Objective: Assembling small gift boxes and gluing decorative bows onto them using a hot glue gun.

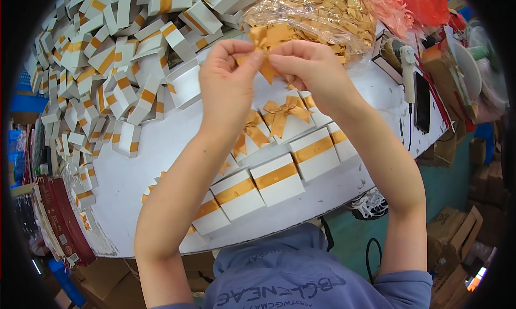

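White boxes with gold bands line the table's near edge. Left hand and right hand pinch a gold bow, tails pointing down.

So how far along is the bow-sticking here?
Done: two boxes in the row carry bows. In hand: left hand and right hand pinch one gold bow. Left: several banded boxes in the row lack bows, and the big box pile looks bowless; a bow bag sits behind.
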The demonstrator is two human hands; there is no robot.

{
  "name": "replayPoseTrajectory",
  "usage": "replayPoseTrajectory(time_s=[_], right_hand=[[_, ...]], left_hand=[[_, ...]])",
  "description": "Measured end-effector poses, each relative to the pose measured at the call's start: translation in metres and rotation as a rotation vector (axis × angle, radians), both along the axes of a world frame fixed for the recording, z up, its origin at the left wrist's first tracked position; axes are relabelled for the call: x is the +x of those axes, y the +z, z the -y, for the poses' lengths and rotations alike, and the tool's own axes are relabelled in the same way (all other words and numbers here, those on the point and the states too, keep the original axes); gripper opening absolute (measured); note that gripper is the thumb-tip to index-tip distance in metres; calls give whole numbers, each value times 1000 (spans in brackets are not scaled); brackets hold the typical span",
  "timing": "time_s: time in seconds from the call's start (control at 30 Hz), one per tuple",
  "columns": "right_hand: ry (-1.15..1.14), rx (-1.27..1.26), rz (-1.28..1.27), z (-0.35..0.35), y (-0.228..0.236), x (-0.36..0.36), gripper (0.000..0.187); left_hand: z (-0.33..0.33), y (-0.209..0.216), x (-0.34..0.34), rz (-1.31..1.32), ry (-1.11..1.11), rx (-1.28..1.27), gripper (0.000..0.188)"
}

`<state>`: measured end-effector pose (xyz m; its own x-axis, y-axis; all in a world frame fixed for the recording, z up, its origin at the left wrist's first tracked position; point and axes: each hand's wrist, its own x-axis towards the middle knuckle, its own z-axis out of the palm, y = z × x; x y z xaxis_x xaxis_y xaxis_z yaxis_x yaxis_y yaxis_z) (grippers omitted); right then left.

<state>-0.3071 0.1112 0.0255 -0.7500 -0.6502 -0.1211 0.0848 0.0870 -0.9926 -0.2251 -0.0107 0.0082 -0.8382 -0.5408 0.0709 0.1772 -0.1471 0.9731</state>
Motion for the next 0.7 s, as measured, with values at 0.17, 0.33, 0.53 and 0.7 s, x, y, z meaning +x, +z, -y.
replayPoseTrajectory(time_s=[0.17, 0.33, 0.53, 0.7], right_hand=[[-137, -71, -494, -26, 0, -2, 27], [86, -32, -255, -44, -4, 2, 18], [-55, -11, -161, -66, -7, 4, 16], [29, 395, -328, -88, -10, -19, 15]], left_hand=[[4, 15, 11, 147, -369, -258, 24], [-23, 14, 15, 125, -348, -76, 36], [-46, -5, 10, 69, -158, -84, 16], [-65, -14, 2, 69, -192, -621, 18]])
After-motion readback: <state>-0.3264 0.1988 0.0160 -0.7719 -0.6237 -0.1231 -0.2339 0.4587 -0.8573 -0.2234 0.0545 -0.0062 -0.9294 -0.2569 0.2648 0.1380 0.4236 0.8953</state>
